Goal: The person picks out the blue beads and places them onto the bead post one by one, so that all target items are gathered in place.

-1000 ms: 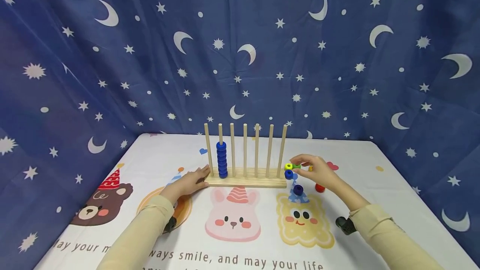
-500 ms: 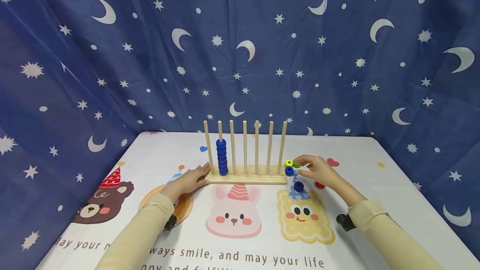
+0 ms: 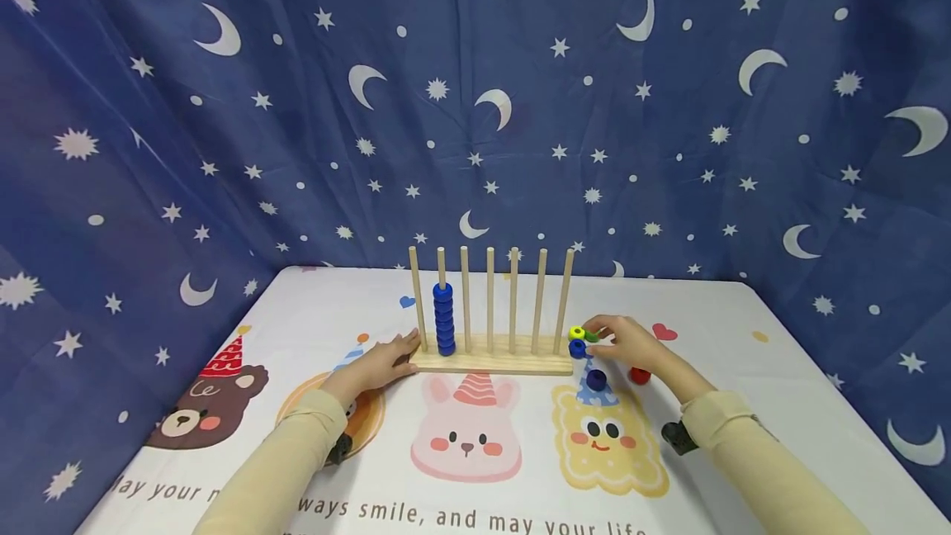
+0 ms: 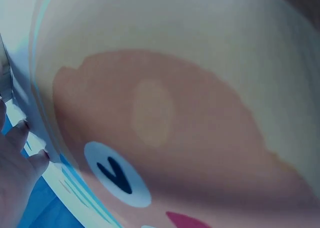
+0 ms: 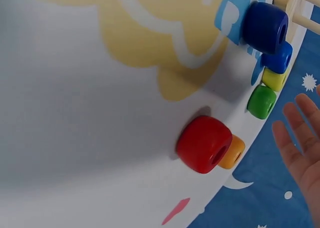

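Observation:
A wooden abacus (image 3: 490, 362) with several upright pegs stands mid-table in the head view. Dark blue beads (image 3: 443, 320) are stacked on its second peg from the left. My left hand (image 3: 379, 363) grips the left end of the base, thumb at the front and fingers farther back. By the right end lie a yellow bead (image 3: 577, 332), a blue bead (image 3: 578, 348) and a green bead (image 3: 591, 337). My right hand (image 3: 631, 347) hovers around the green bead, thumb and fingers apart; in the right wrist view its fingers (image 5: 300, 128) look straight, with no bead held.
A dark blue bead (image 3: 596, 380) lies nearer the front; a red bead (image 3: 640, 376) sits below my right hand. Beside the red one, an orange bead (image 5: 232, 153) shows in the right wrist view. A starry blue curtain (image 3: 475, 106) encloses the table's back and sides.
My right thumb and fingers have shifted slightly right and nearer, away from the yellow bead. The left hand stays at the abacus. The head view has tilted a little.

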Demonstrator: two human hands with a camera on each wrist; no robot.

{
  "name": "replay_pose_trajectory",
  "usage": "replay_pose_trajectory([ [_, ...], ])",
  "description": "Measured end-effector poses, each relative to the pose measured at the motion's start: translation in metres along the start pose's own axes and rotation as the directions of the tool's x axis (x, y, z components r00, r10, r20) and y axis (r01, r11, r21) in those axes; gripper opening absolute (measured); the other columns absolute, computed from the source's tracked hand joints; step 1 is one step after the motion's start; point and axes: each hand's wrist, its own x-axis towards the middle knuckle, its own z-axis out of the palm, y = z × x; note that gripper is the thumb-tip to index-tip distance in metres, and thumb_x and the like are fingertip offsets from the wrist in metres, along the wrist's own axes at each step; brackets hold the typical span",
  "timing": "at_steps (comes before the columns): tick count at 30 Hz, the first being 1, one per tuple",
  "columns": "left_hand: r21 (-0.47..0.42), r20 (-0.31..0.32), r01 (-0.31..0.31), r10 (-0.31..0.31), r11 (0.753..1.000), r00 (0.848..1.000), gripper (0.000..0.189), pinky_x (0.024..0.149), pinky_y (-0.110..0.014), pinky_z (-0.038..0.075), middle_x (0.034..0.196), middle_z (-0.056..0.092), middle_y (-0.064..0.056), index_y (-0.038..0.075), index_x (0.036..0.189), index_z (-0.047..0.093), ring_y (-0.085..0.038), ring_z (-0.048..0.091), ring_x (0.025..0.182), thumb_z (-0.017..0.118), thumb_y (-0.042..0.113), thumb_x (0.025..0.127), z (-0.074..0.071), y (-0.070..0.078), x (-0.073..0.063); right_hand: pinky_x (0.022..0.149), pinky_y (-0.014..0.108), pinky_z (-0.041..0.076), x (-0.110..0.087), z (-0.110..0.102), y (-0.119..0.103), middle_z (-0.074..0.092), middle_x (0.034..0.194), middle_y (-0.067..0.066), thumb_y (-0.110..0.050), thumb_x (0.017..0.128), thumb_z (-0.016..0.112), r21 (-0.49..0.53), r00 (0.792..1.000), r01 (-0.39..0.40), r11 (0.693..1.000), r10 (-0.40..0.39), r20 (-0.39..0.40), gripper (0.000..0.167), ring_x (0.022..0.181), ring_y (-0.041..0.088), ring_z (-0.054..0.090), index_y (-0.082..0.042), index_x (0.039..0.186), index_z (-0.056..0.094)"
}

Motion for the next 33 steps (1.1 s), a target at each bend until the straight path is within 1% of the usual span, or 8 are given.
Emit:
replay_pose_trajectory([
  [2,-0.011,-0.010,-0.018,0.018,1.000,1.000,0.071,0.106,-0.072,0.015,0.152,0.026,-0.022,0.001,0.145,0.032,-0.053,0.024,0.134,0.050,0.046,0.094,0.002,-0.003,0.001,0.086,0.053,0.053,0.002,0.001,0.000,0.064,0.113,0.023,-0.011,0.085,0.069,0.001,1.000,0.010,1.000,-0.010,0.002,0.035,0.100,0.038,0.062,0.005,0.114,0.061],
  [5,-0.002,-0.028,-0.019,0.019,1.000,0.999,0.068,0.106,-0.072,0.015,0.152,0.026,-0.022,-0.001,0.145,0.032,-0.053,0.024,0.134,0.052,0.041,0.094,0.002,-0.001,0.001,0.086,0.053,0.052,0.004,0.001,-0.001,0.064,0.113,0.023,-0.007,0.085,0.068,0.005,1.000,0.020,1.000,-0.020,-0.001,0.032,0.098,0.036,0.063,0.005,0.114,0.061],
  [7,-0.001,-0.024,0.012,-0.012,1.000,1.000,0.064,0.107,-0.071,0.015,0.151,0.026,-0.025,-0.004,0.143,0.034,-0.053,0.024,0.135,0.055,0.032,0.094,-0.001,0.005,0.001,0.086,0.053,0.052,0.007,0.001,-0.001,0.065,0.112,0.023,-0.004,0.084,0.067,0.004,1.000,0.029,1.000,-0.029,-0.002,0.031,0.097,0.036,0.063,0.005,0.114,0.062],
  [11,0.038,-0.019,0.047,-0.046,0.998,0.999,0.062,0.107,-0.069,0.018,0.150,0.027,-0.026,-0.006,0.142,0.034,-0.052,0.026,0.135,0.056,0.026,0.094,-0.003,0.011,0.001,0.086,0.052,0.053,0.011,0.004,0.000,0.065,0.112,0.023,-0.004,0.085,0.066,-0.001,0.999,0.034,0.999,-0.034,0.017,0.030,0.096,0.035,0.063,0.006,0.113,0.062],
  [15,0.047,-0.011,0.064,-0.063,0.997,0.998,0.061,0.109,-0.067,0.019,0.151,0.026,-0.024,-0.005,0.143,0.033,-0.050,0.025,0.136,0.056,0.025,0.094,-0.003,0.011,0.001,0.087,0.049,0.053,0.012,0.009,0.002,0.066,0.110,0.023,-0.004,0.085,0.066,-0.016,0.999,0.027,0.999,-0.027,0.039,0.028,0.095,0.033,0.064,0.007,0.110,0.064],
  [20,0.038,-0.003,0.062,-0.062,0.997,0.998,0.062,0.109,-0.066,0.019,0.151,0.026,-0.025,-0.005,0.143,0.033,-0.050,0.025,0.136,0.057,0.024,0.094,-0.003,0.008,0.003,0.084,0.047,0.054,0.013,0.014,0.006,0.067,0.105,0.024,-0.003,0.083,0.067,-0.033,0.996,0.078,0.996,-0.076,0.041,0.026,0.090,0.032,0.065,0.010,0.106,0.065],
  [28,0.039,-0.011,0.067,-0.067,0.997,0.998,0.062,0.109,-0.066,0.021,0.150,0.028,-0.024,-0.005,0.142,0.035,-0.050,0.026,0.135,0.058,0.025,0.093,-0.003,0.011,0.000,0.079,0.041,0.056,0.015,0.019,0.002,0.069,0.091,0.015,-0.005,0.081,0.070,-0.083,0.995,0.086,0.993,-0.082,0.049,0.026,0.083,0.024,0.064,0.008,0.103,0.066],
  [33,0.017,-0.009,0.061,-0.061,0.998,0.998,0.062,0.109,-0.066,0.021,0.150,0.028,-0.024,-0.005,0.142,0.034,-0.051,0.026,0.135,0.058,0.024,0.093,0.000,0.010,-0.002,0.075,0.037,0.056,0.013,0.025,0.001,0.068,0.091,0.014,-0.010,0.079,0.074,-0.106,0.995,0.084,0.991,-0.079,0.053,0.030,0.082,0.022,0.063,0.007,0.103,0.066],
])
